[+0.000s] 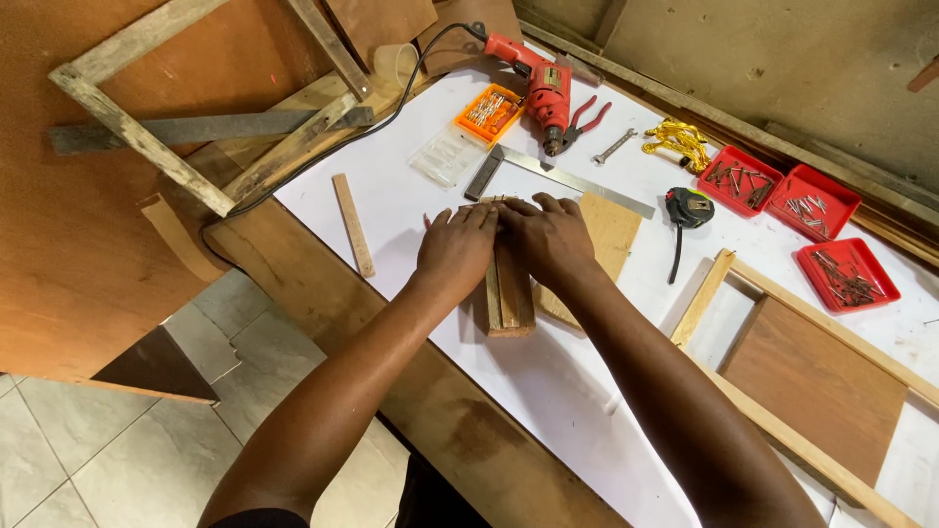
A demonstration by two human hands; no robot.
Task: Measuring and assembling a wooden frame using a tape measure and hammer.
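My left hand (456, 246) and my right hand (548, 235) lie side by side, palms down, on a bundle of short wooden strips (511, 298) standing on the white-covered workbench (411, 210). The fingers of both hands press the far end of the strips. Under my right hand a square plywood piece (612, 235) lies flat. A metal try square (548, 174) rests just beyond my fingertips. A single thin wooden strip (353, 224) lies to the left of my left hand.
A red electric drill (540, 86), orange bit case (488, 110), pliers (585, 120), spanner (614, 147) and yellow cord (677, 143) lie at the back. A tape measure (689, 207) and three red trays of nails (811, 201) sit right. A wooden frame (812, 381) lies near right.
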